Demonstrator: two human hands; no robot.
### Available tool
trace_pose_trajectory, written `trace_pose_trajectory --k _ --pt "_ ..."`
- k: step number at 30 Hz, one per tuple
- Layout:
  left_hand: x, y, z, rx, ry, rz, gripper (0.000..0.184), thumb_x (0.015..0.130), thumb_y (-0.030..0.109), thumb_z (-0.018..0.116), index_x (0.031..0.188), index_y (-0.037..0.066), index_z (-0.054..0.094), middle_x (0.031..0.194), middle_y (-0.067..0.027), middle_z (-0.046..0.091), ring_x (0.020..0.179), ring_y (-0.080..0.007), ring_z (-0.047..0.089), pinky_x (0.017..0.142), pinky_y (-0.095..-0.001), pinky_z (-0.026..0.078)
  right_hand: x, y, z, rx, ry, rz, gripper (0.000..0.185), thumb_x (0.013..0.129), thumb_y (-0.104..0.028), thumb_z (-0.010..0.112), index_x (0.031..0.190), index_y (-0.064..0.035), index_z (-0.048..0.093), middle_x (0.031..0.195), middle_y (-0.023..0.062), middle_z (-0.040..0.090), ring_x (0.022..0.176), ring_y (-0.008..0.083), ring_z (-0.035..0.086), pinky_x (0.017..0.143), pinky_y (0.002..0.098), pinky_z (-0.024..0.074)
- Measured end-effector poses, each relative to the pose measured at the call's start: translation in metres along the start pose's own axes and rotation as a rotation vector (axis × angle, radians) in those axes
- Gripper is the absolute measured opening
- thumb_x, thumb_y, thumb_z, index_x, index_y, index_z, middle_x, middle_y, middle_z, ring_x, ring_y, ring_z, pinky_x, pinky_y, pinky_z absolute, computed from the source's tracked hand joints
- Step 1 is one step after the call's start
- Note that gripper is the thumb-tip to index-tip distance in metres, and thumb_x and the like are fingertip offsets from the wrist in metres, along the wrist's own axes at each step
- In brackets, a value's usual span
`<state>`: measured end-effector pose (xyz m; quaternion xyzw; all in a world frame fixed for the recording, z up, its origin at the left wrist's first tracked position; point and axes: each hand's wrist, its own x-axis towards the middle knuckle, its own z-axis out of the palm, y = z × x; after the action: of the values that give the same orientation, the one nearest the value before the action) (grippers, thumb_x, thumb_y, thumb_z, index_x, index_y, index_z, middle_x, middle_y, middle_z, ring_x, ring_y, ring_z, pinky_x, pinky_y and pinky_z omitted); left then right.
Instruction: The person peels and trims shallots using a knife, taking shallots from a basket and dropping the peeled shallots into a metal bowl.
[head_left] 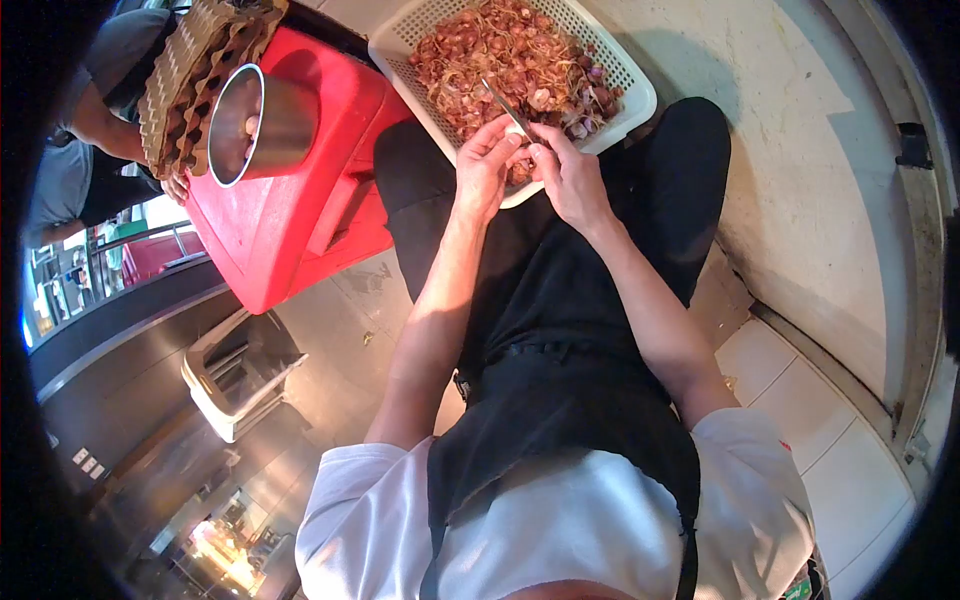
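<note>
Between my knees is a white plastic basket [637, 103], filled with small reddish-brown bulbs that look like shallots [500, 50] and loose skins. Purple-white garlic [590, 125] shows near its right side. Over the near part of the basket, my left hand [484, 168] pinches a small pale clove [514, 131] in its fingertips. Right beside it, my right hand [572, 178] is closed around a small knife [503, 103]. The blade points up and left, close to the clove. Most of the knife's handle is hidden in my fingers.
A red plastic container [290, 215] stands at my left, with a steel pot [285, 130] on it holding a few bulbs. Egg cartons [185, 90] lie beside the pot. Another person's hand [175, 187] is near them. A pale wall [800, 200] stands close on my right.
</note>
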<state>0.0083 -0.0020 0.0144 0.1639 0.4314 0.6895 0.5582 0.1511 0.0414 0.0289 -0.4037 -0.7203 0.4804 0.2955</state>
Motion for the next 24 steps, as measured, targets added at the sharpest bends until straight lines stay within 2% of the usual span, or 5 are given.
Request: trace_pose_trajectory --k 3,6,18,21,24 --pt "0.000 -0.001 0.000 -0.005 -0.004 -0.006 0.030 0.092 -0.002 0.057 0.122 -0.004 0.057 0.107 -0.0110 0.067 0.093 -0.0169 0.065 0.078 -0.0299 0.056 0.001 -0.001 0.003 0.109 0.071 -0.024 0.029 0.098 -0.016 0.051 0.125 -0.0048 0.057 0.068 0.0076 0.065 0.063 0.0150 0.066 0.059 0.0308 0.0513" --pt "0.001 -0.003 0.000 -0.005 -0.011 -0.001 0.030 0.093 -0.001 0.057 0.122 -0.003 0.057 0.109 -0.0114 0.066 0.096 -0.0184 0.065 0.078 -0.0296 0.056 0.002 -0.014 -0.006 0.190 0.035 0.109 0.025 0.098 -0.016 0.051 0.119 -0.0043 0.058 0.079 0.0153 0.067 0.069 0.0246 0.069 0.059 0.0357 0.0518" --pt "0.000 0.000 -0.002 -0.076 -0.126 -0.031 0.029 0.096 0.002 0.050 0.125 0.000 0.053 0.116 -0.0138 0.063 0.104 -0.0240 0.063 0.083 -0.0345 0.056 0.006 -0.011 -0.015 0.257 0.001 0.298 0.031 0.097 -0.018 0.051 0.124 -0.0028 0.055 0.076 0.0133 0.067 0.064 0.0167 0.067 0.060 0.0329 0.0520" --pt "0.000 0.002 0.000 -0.103 -0.092 -0.046 0.027 0.096 0.003 0.052 0.123 0.000 0.055 0.110 -0.0119 0.065 0.101 -0.0221 0.064 0.079 -0.0337 0.055 0.004 -0.017 -0.012 0.317 0.038 0.227 0.034 0.096 -0.017 0.054 0.126 -0.0021 0.052 0.073 0.0127 0.066 0.062 0.0169 0.066 0.059 0.0334 0.0515" --pt "0.000 0.001 -0.005 -0.168 -0.111 -0.085 0.025 0.097 0.005 0.051 0.122 0.001 0.055 0.109 -0.0109 0.065 0.098 -0.0202 0.064 0.077 -0.0330 0.054 0.003 -0.006 -0.004 0.326 -0.031 0.079 0.039 0.098 -0.014 0.053 0.135 -0.0029 0.047 0.076 0.0056 0.066 0.060 0.0086 0.059 0.054 0.0250 0.0476"
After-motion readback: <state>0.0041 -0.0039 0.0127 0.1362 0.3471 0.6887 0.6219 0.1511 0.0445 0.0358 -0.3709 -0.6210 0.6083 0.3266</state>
